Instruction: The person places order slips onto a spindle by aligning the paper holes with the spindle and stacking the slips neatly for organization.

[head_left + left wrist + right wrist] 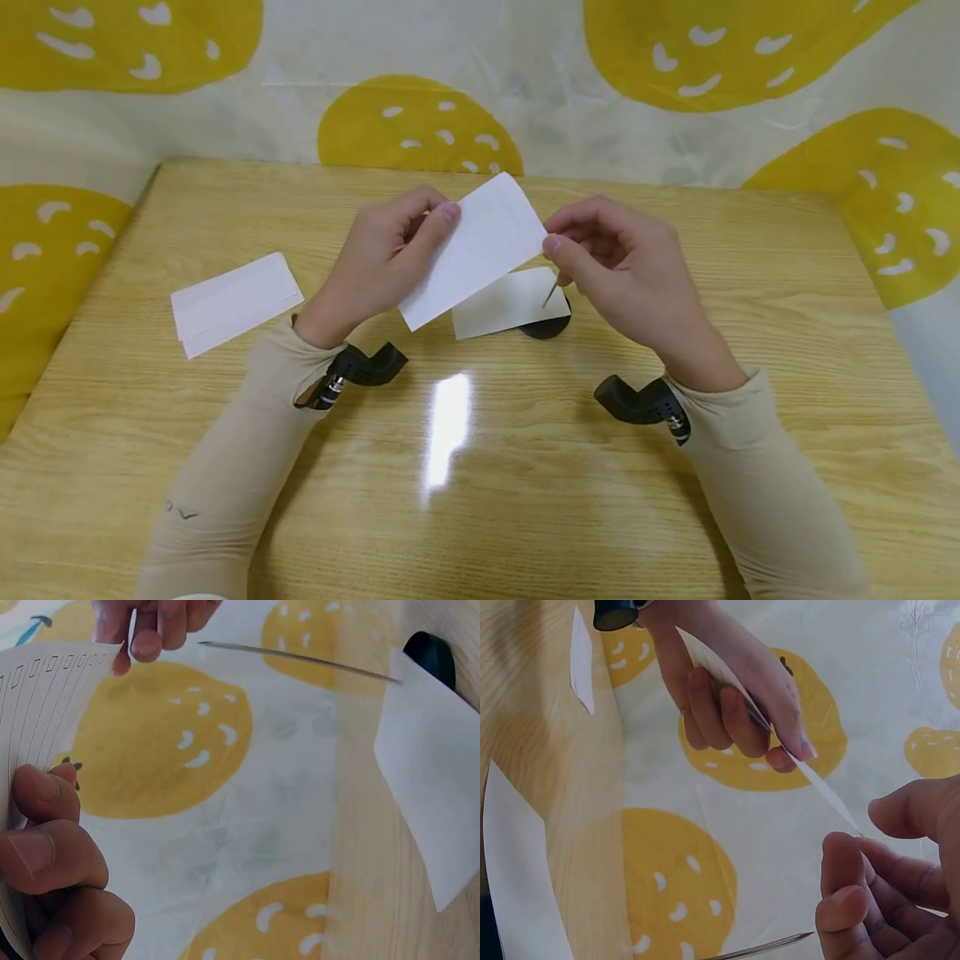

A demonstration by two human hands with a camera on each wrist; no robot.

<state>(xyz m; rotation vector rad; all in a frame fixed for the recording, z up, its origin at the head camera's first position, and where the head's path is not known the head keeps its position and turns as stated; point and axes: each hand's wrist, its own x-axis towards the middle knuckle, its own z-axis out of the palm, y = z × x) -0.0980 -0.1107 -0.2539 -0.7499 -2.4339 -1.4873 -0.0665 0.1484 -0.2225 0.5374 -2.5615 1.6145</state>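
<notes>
My left hand (pixel 393 250) grips a white sheet of paper (pixel 487 237) by its left side, thumb on top and fingers curled beneath. In the left wrist view its other face shows printed lines and small boxes. At the sheet's right corner, my right hand (pixel 622 258) pinches the paper between thumb and index finger. Below the raised sheet stands a paper spike with a black round base (pixel 546 327). Its thin pointed rod (pixel 300 658) sticks up through another white sheet (pixel 506 304), which partly covers the base.
Several white papers (pixel 236 304) lie in a loose stack on the left of the wooden table (pixel 487 517). A white cloth with yellow patterns (pixel 420 125) hangs behind the table. A black wrist camera (pixel 367 367) sits on my left sleeve, another (pixel 637 400) on my right.
</notes>
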